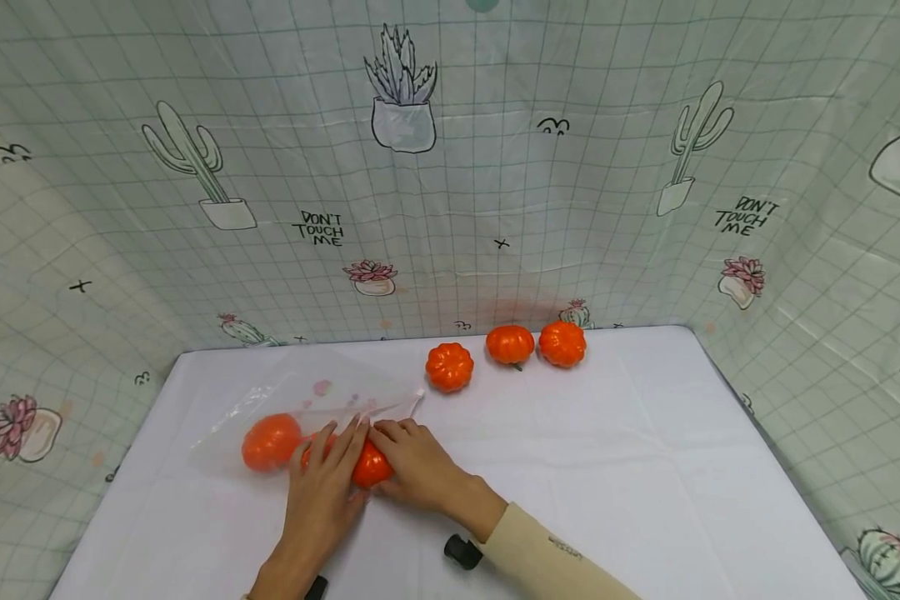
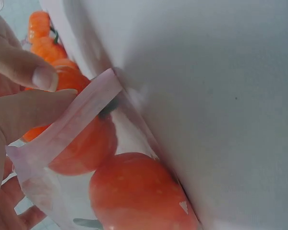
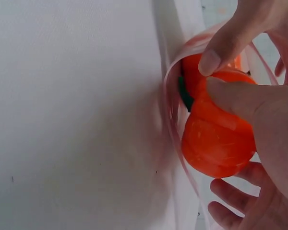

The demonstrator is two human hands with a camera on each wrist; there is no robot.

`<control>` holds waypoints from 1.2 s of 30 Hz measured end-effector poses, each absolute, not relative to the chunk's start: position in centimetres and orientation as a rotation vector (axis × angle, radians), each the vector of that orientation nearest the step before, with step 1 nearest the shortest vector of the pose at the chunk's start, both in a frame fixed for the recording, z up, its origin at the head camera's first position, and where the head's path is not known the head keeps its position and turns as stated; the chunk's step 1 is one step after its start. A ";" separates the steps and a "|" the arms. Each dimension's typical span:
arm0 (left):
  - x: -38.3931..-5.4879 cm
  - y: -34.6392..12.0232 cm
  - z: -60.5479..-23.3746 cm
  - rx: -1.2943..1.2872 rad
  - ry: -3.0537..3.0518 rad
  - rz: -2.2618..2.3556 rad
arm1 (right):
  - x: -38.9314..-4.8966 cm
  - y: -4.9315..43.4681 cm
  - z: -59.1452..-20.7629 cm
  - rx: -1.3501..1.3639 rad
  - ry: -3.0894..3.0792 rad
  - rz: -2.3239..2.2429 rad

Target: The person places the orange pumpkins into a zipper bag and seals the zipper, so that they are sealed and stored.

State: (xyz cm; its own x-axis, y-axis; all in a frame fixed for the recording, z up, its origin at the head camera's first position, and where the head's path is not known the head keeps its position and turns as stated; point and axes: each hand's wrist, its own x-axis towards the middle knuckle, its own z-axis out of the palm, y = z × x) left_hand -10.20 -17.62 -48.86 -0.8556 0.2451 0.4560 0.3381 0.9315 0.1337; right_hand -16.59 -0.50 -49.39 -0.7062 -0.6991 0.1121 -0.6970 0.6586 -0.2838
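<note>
A clear zip-top plastic bag (image 1: pixel 221 425) with a pinkish mouth strip lies on the left of the table. Inside it sit a small orange toy pumpkin (image 1: pixel 270 442) and a second one (image 2: pixel 86 143), whose green stem shows in the left wrist view. My left hand (image 1: pixel 322 487) lies across the bag's mouth and grips its rim, thumb on the near side and fingers behind. With thumb and curled fingers, my right hand (image 1: pixel 423 471) holds another orange pumpkin (image 3: pixel 218 143) at the opening, partly within the rim.
Three more orange pumpkins stand near the table's back edge: one alone (image 1: pixel 450 367), then a pair (image 1: pixel 510 344) farther right. A white cloth (image 1: pixel 607 467) covers the table. Patterned curtains (image 1: pixel 495 183) rise behind and at both sides. A black wrist device (image 1: pixel 462 552) sits below the right sleeve.
</note>
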 end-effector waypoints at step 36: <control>-10.3 -17.7 -49.2 -0.458 -2.658 -0.253 | -17.0 -0.6 -50.5 -1.231 2.844 -0.525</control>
State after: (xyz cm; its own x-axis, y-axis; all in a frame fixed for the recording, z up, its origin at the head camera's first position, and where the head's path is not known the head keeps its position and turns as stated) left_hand -10.32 -17.69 -49.19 -0.8532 0.2774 0.4417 0.3558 0.9288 0.1039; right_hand -17.04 -0.57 -50.47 -0.6931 -0.7086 0.1322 -0.7091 0.6374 -0.3014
